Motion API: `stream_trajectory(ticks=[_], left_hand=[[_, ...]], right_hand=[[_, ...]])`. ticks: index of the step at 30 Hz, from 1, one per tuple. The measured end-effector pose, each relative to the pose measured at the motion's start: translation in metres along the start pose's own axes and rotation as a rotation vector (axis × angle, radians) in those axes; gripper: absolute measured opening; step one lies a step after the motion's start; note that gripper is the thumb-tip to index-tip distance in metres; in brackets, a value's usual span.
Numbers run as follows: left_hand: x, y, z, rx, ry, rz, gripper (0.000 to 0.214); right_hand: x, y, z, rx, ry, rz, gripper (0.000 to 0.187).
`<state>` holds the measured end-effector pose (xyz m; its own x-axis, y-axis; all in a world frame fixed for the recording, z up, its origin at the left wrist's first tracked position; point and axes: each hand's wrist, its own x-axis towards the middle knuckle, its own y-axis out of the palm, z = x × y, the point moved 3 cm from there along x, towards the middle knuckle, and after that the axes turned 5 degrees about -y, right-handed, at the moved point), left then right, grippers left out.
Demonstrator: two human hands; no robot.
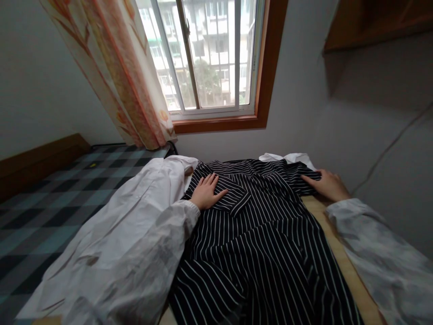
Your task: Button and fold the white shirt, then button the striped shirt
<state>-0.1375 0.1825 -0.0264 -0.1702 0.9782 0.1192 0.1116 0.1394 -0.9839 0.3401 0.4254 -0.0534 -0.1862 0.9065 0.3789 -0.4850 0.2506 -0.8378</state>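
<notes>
The left hand (207,192) lies flat, fingers spread, on the black white-striped cotton shirt (257,234). The right hand (326,184) rests open on the shirt's far right edge, gripping nothing.

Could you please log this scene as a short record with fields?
left hand: flat, palm down on the striped shirt
right hand: flat on the shirt's far right edge
shirt: black with white stripes, spread out on a wooden surface
white garment: lying left of the shirt
bed: checked cover, at left
window: ahead, curtain drawn to its left
</notes>
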Motion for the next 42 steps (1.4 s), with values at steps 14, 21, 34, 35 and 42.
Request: stream_trajectory(ticks=[14, 21, 34, 35, 42], left_hand=[[0.004, 0.007, 0.003, -0.019, 0.113, 0.042, 0.101], [-0.003, -0.013, -0.002, -0.240, 0.098, -0.198, 0.070], [-0.025, -0.011, -0.015, -0.584, 0.025, -0.039, 0.035], [-0.023, -0.009, -0.012, -0.641, 0.023, -0.026, 0.031], [-0.021, -0.011, 0.001, -0.938, 0.052, -0.179, 0.021]], right_hand=[[-0.010, -0.040, 0.112, 0.586, -0.129, -0.333, 0.021], [-0.095, -0.020, 0.256, 0.782, -0.690, 0.122, 0.021], [-0.103, 0.018, 0.232, 0.522, -0.699, 0.173, 0.013], [-0.100, 0.021, 0.226, 0.493, -0.682, 0.117, 0.015], [-0.092, 0.038, 0.204, 0.411, -0.645, 0.043, 0.027]])
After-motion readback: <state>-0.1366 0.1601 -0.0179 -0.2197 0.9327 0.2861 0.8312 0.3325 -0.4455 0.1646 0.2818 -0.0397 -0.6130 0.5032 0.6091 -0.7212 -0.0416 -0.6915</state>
